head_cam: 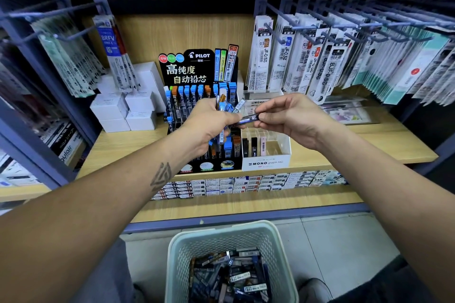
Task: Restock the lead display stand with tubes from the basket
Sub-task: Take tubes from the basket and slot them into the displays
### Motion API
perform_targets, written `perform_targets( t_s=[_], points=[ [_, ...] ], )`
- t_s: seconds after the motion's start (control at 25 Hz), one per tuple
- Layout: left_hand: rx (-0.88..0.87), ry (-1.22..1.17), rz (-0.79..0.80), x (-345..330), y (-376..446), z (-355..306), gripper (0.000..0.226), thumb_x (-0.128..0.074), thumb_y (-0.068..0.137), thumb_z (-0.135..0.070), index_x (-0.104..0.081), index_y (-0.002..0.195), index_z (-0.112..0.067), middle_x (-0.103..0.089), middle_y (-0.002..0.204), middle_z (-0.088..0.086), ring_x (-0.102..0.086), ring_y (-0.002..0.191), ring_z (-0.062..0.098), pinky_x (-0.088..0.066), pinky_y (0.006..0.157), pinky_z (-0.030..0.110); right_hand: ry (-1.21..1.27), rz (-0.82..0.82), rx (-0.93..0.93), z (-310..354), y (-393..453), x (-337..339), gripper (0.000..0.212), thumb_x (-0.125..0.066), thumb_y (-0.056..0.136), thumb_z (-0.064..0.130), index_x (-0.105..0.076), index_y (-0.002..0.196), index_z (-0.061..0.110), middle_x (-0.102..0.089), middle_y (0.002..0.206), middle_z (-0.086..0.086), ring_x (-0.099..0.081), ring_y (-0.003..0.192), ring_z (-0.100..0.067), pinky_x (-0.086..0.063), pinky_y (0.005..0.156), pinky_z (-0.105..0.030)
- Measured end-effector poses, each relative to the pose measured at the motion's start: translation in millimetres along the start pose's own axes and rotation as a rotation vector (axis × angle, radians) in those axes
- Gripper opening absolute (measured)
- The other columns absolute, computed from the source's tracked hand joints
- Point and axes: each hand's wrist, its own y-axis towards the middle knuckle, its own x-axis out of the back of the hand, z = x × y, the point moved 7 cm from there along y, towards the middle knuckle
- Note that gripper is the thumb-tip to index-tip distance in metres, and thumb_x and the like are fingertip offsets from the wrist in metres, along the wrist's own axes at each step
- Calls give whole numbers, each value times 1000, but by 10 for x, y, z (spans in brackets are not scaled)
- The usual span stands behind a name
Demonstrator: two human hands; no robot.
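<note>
- The wooden shelf [138,145] carries the goods; refill packs [307,61] hang on hooks above it at the right, and white boxes [123,110] are stacked at the left.
- A pale perforated basket [278,248] stands on the floor below the shelf, between the two forearms, with many lead tubes [236,275] lying loose inside.
- The black lead display stand [197,66] stands in the middle of the shelf, its rows partly filled with upright tubes with blue and orange caps. A white MONO box [267,162] stands just beside it on the right.
- The left hand [209,123] is in front of the stand and grips a bundle of tubes [225,106], fingers curled around them.
- The right hand [293,118] pinches one dark tube [250,118] between thumb and fingertips, lying almost level; its other end touches the left thumb.
</note>
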Motion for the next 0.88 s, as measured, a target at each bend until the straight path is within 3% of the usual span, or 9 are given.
perform_targets(
  t_s=[0.08, 0.16, 0.24, 0.32, 0.44, 0.64, 0.76, 0.88],
  points=[
    [19, 12, -8, 5, -4, -3, 15, -71, 88, -3, -65, 103, -3, -76, 77, 12, -49, 39, 7, -37, 40, 22, -125, -83, 52, 48, 23, 102, 19, -64, 85, -16, -70, 102, -9, -72, 91, -23, -74, 78, -26, -60, 74, -24],
    [37, 28, -26, 54, 23, 2, 25, -69, 91, -6, -59, 113, -3, -77, 82, 13, -51, 38, 1, -38, 42, 21, -501, -147, 135, 155, 37, 186, 20, -68, 86, -11, -73, 100, 3, -72, 94, -16, -74, 76, -23, -58, 71, -21],
    [43, 23, -31, 93, 36, -10, 28, -68, 92, -7, -56, 117, -2, -77, 84, 14, -51, 37, 0, -38, 43, 21, -881, -166, 180, 184, 63, 189, 24, -78, 80, -2, -72, 93, 18, -72, 90, -8, -73, 78, -21, -59, 75, -27],
    [42, 11, -16, 85, 12, -30, 24, -68, 92, -6, -57, 114, -3, -76, 86, 17, -50, 36, 1, -37, 41, 21, -1064, -155, 207, 140, 62, 114, 22, -84, 76, 5, -74, 88, 21, -71, 82, 2, -70, 78, -15, -55, 79, -24],
    [41, 9, 4, 49, -41, -53, 17, -67, 92, -5, -59, 107, -6, -75, 89, 20, -51, 37, 0, -37, 39, 19, -1168, -123, 251, 53, 64, -29, 17, -82, 80, 10, -79, 94, 18, -67, 79, 7, -68, 82, -12, -49, 79, -18],
    [37, 20, 15, 46, -79, -73, 10, -67, 92, -3, -59, 96, -8, -75, 88, 21, -51, 36, 2, -37, 38, 20, -1303, -53, 292, -127, 103, -177, 17, -78, 83, 12, -78, 98, 20, -71, 98, 0, -64, 87, -15, -51, 83, -25],
    [36, 29, 16, 47, -75, -59, 15, -67, 91, -2, -59, 103, -7, -75, 87, 21, -52, 36, 0, -37, 40, 20, -1412, -55, 332, -163, 103, -220, 18, -76, 84, 14, -77, 102, 21, -71, 104, -2, -65, 96, -23, -54, 84, -35],
    [37, 22, 18, 51, -78, -59, 18, -67, 91, -2, -59, 107, -4, -74, 88, 22, -52, 36, 1, -37, 39, 20, -1435, -89, 343, -156, 102, -201, 17, -75, 85, 14, -76, 101, 22, -69, 105, 0, -65, 96, -22, -53, 80, -33]
  ],
)
